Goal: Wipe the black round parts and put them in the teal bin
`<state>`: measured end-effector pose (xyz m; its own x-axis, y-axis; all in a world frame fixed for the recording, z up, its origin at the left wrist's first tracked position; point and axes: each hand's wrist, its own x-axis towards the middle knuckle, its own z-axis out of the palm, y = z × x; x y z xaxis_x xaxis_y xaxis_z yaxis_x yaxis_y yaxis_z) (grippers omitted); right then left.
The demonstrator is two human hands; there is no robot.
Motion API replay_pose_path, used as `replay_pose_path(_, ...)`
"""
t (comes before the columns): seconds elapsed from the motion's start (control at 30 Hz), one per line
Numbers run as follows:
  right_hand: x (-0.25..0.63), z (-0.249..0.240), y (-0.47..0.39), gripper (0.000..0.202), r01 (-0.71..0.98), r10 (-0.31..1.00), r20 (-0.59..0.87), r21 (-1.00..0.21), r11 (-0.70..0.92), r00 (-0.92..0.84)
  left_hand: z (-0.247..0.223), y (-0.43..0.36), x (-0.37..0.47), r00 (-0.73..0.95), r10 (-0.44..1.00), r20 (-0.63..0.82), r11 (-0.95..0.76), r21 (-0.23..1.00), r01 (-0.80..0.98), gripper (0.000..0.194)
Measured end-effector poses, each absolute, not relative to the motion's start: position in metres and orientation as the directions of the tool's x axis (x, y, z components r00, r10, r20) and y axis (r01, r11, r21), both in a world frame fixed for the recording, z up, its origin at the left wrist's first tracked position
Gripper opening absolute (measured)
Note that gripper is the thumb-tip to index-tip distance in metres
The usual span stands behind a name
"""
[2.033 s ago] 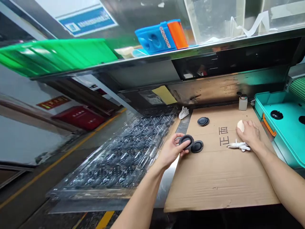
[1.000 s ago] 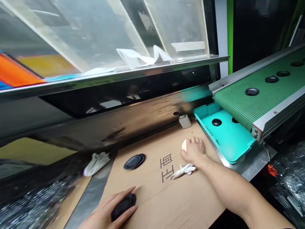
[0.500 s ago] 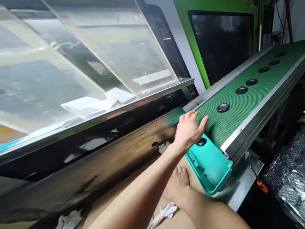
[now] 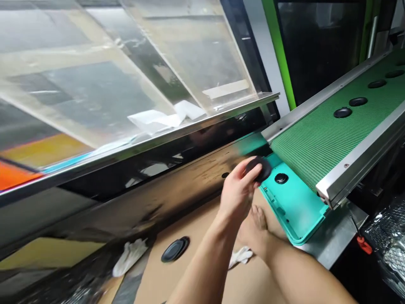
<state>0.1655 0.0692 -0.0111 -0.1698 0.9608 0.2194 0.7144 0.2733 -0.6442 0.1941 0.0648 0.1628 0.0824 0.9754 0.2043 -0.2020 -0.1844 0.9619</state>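
Head view: I had left hand gripping a disc in its fingers, near the tray. Right hand was at the cardboard, partly hidden; couldn't tell its grip. Other discs lay on the belt.

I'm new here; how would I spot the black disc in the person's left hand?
Find the green conveyor belt on the picture's right, then the teal tray under its near end. By the tray's left edge, the left hand holds the black disc. Unlike the other discs in view, lying on the belt, tray or cardboard, it alone is visibly held.
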Motion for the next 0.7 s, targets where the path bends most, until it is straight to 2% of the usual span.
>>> replay_pose_path(0.07,0.163,-0.011,0.067,0.034,0.755,0.966,0.21,-0.607,0.25,-0.152,0.128,0.049,0.124,-0.043,0.999,0.014,-0.028,0.944,-0.33,0.026)
replay_pose_path(0.13,0.166,-0.009,0.064,0.034,0.797,0.964,0.214,-0.549,0.252,-0.157,0.091,0.035,0.065,-0.093,0.987,-0.134,0.072,0.87,-0.487,0.017)
replay_pose_path(0.2,0.169,-0.004,0.062,0.038,0.827,0.953,0.265,-0.496,0.264,-0.145,0.058,0.024,0.025,-0.146,0.961,-0.236,0.1,0.785,-0.612,0.008)
replay_pose_path(0.3,0.174,0.011,0.058,0.032,0.837,0.919,0.376,-0.46,0.295,-0.116,0.022,0.014,0.0,-0.226,0.913,-0.34,0.111,0.739,-0.665,0.016)
replay_pose_path(0.37,0.176,0.022,0.054,0.022,0.805,0.901,0.376,-0.454,0.383,-0.217,0.009,0.012,-0.004,-0.234,0.912,-0.338,0.112,0.752,-0.65,0.018)
replay_pose_path(0.43,0.179,0.03,0.048,0.021,0.718,0.859,0.272,-0.47,0.513,-0.435,0.003,0.012,-0.005,-0.202,0.929,-0.31,0.103,0.741,-0.663,0.017)
replay_pose_path(0.5,0.181,0.035,0.042,0.021,0.606,0.743,0.115,-0.503,0.616,-0.66,0.002,0.014,-0.008,-0.14,0.945,-0.297,0.105,0.677,-0.728,0.016)
replay_pose_path(0.57,0.181,0.038,0.038,0.018,0.529,0.64,0.035,-0.53,0.663,-0.768,0.004,0.015,-0.013,-0.067,0.955,-0.29,0.123,0.589,-0.799,0.023)
replay_pose_path(0.63,0.178,0.041,0.035,0.012,0.489,0.63,0.092,-0.548,0.678,-0.771,0.006,0.016,-0.017,-0.018,0.961,-0.276,0.136,0.528,-0.839,0.033)
replay_pose_path(0.7,0.173,0.043,0.033,0.018,0.473,0.685,0.234,-0.57,0.671,-0.69,0.008,0.016,-0.018,0.006,0.963,-0.268,0.145,0.501,-0.853,0.036)
